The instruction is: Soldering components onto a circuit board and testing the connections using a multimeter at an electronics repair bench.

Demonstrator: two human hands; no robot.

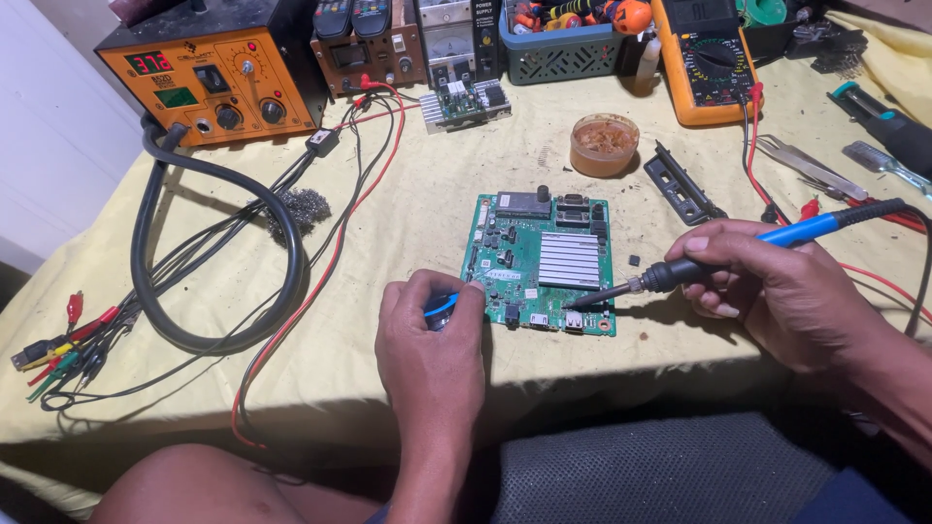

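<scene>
The right hand (777, 291) holds the blue-handled soldering iron (738, 254) in a pen-like grip, so its tip meets the near edge of the green circuit board (540, 262) lying flat on the yellow-covered counter (408, 204). The left hand (427, 330) is clenched on a small blue object (439, 306) at the board's near left corner, seemingly to steady it.

Counter cover (408, 194): yellow cloth, matt, wrinkled and stained. Circuit board (541, 264): green, slightly glossy laminate with a ribbed bare-metal heatsink (569, 260) and shiny metal port shells at the near edge. Soldering iron (738, 250): smooth blue plastic handle, black matt grip, dull metal tip; held in the right hand (777, 291). Left hand (427, 340) closes on a small blue plastic item, too hidden to name. Rework station (209, 78): orange painted metal casing, satin. Its hose (155, 243): black rubber, matt. Wire-wool ball (301, 209): grey, rough. Flux tub (604, 144): translucent amber plastic.
</scene>
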